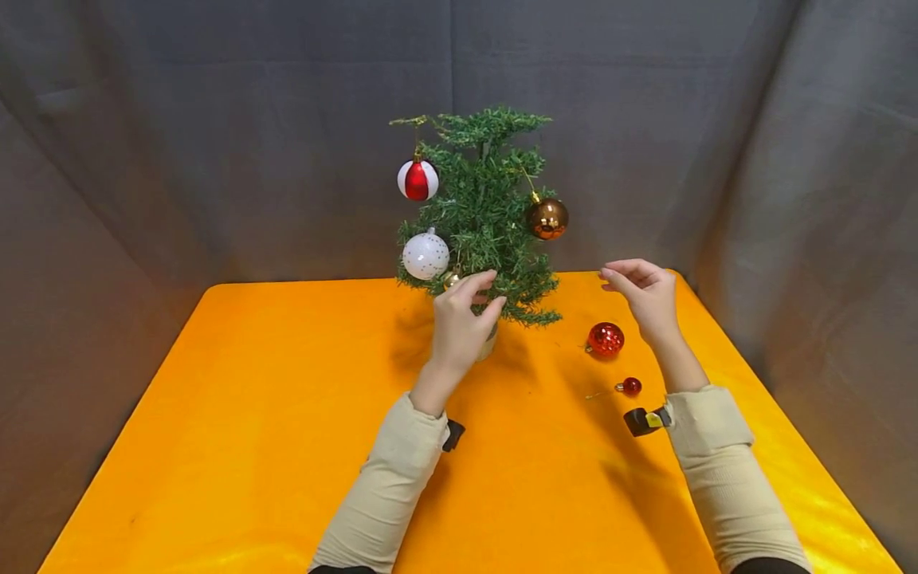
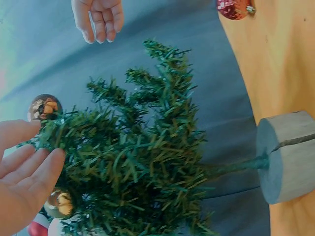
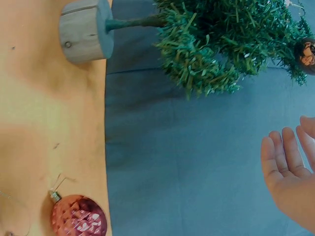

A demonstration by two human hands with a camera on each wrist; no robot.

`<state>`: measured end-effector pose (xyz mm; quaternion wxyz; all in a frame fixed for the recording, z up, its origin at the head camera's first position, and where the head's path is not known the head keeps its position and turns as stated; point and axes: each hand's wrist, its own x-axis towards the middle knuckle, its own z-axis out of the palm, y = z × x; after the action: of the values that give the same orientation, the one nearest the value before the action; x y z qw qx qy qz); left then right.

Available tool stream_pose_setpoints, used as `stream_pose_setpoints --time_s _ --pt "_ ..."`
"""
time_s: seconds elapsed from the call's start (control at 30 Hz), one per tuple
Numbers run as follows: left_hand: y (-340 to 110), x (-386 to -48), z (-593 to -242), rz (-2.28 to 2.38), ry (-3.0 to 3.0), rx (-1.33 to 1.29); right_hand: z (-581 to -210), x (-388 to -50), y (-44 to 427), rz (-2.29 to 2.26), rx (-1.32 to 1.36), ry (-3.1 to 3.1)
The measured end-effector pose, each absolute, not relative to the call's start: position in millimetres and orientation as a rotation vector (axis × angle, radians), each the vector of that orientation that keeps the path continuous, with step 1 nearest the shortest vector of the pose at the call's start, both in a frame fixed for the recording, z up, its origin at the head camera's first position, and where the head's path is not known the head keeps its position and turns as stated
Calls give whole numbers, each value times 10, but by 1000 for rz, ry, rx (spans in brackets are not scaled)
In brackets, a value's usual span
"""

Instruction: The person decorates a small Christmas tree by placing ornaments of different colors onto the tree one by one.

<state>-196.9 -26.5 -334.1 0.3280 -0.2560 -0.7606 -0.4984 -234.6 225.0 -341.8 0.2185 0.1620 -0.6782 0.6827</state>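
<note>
Tree (image 1: 482,211), green and single, stands on one orange table (image 1: 251,399) in the head view, bearing one red-and-white bauble (image 1: 417,181), one white bauble (image 1: 426,255), one brown bauble (image 1: 548,219) and one small gold bauble (image 1: 451,281), four in all. Two more lie on the table to the right: one large red bauble (image 1: 606,340) and, nearer the person, one small red bauble (image 1: 632,387). Of the two hands, the left hand (image 1: 462,323) is at the tree's lower front, just beside the gold bauble, thumb and fingers apart with nothing seen between them; the right hand (image 1: 649,299) is above the table beyond the large red bauble, thumb and forefinger close together, no object visible in them. From the left wrist, the left fingers are spread by the branches, between the brown and gold baubles; whether they touch the greenery I cannot tell. One wooden base (image 2: 295,155) supports the trunk. From the right wrist, the right fingers are loosely extended and hold nothing visible, well apart from one large red bauble at the lower left; one brown bauble shows at the right edge.
</note>
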Motion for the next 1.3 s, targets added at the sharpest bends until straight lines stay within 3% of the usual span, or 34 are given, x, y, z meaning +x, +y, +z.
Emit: stream_pose_setpoints --time_s 0.87,1.3 --pt "-108 -2108 -3636 -1218 -1968 -520 -3863 -2156 2531 1949 341 -2033" --pt "-88 -2152 -3677 -1216 -1949 -488 -4154 -2249 2688 1983 330 -2013"
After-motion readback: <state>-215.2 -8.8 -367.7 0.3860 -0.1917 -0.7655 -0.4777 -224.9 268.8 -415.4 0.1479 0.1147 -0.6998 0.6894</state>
